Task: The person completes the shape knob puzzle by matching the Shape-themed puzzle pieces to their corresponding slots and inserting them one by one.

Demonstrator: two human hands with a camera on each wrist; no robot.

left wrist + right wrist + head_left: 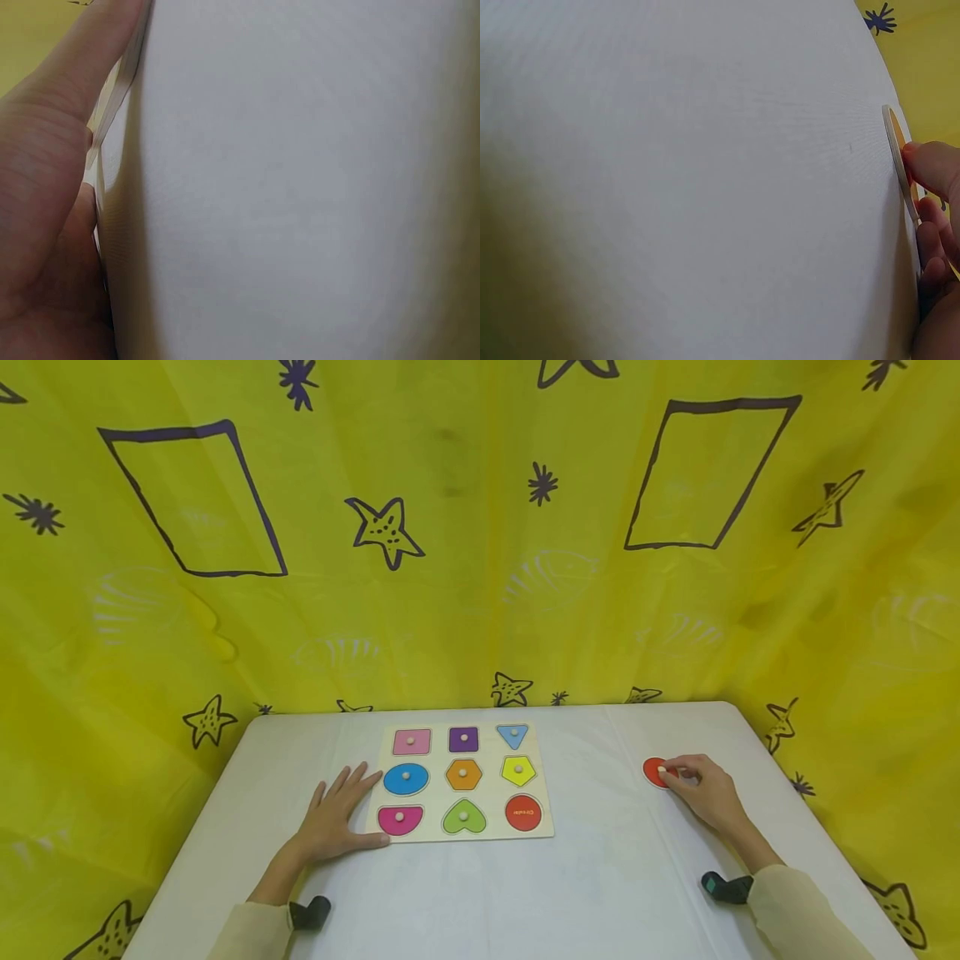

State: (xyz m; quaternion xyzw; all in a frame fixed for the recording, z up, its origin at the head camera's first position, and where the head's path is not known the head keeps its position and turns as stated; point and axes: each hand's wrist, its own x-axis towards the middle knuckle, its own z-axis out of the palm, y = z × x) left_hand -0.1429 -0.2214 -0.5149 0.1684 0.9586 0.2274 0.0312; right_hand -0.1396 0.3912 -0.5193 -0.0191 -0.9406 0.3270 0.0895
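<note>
A wooden peg puzzle board (432, 798) lies on the table left of its middle, filled with knobbed shapes in several colours. At its near right corner, a red round recess (522, 812) shows printed lettering and no knob. My left hand (330, 827) rests at the board's left edge, fingers spread, thumb on the near left corner. Far to the right, my right hand (703, 789) pinches the pale knob of a red circle puzzle piece (652, 772) between thumb and fingers. The right wrist view shows that piece (897, 150) edge-on; whether it touches the table I cannot tell.
The white table (592, 877) runs back to a yellow curtain (465, 610) with dark star drawings, which also closes in both sides. A black wrist device (311, 913) sits at the left cuff, another black device (727, 887) at the right cuff.
</note>
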